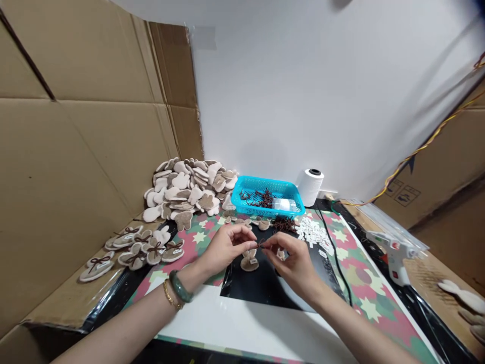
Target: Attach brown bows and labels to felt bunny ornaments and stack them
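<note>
Between the hands [231, 247], brown cord [260, 244].

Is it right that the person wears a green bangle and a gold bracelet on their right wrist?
The side is wrong: the green bangle and the gold bracelet are on the wrist of the left hand, not the right. The head view shows this.

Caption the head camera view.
Left hand and right hand pinch a brown cord above a felt bunny cutout.
</note>
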The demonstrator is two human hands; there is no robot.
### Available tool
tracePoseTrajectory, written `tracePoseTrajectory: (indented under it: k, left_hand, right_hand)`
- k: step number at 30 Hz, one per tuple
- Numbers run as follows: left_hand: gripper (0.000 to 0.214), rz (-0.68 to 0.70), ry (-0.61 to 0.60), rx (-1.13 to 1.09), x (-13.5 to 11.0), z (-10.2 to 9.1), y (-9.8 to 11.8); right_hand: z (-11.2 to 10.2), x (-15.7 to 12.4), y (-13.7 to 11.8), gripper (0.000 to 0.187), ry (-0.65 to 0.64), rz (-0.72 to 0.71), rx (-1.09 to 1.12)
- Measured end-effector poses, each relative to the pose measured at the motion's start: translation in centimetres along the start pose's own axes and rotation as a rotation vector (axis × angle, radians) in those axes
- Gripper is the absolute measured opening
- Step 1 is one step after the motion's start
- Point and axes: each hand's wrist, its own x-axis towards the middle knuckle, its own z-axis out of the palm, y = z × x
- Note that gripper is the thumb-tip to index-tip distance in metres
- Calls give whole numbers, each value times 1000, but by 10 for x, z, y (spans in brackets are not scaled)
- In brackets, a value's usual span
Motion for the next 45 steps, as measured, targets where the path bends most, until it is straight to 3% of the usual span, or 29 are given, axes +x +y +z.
tracePoseTrajectory:
  k: [5,12,21,45]
  left_hand:
    - [15,-51,-49,135,0,-9,-21]
    - [9,1,47,304,-3,-9,-46]
    - [16,106,83,507,-7,-5,-43]
    - [23,158,83,665,-11,-2,-48]
  right_hand:
    - [23,-8,7,15,-101,30,-263]
    - [34,-11,16,18,-205,44,-431]
    - [40,-14,27,18,-224,20,-447]
    - [47,-23,22,22,-256,-250,-613]
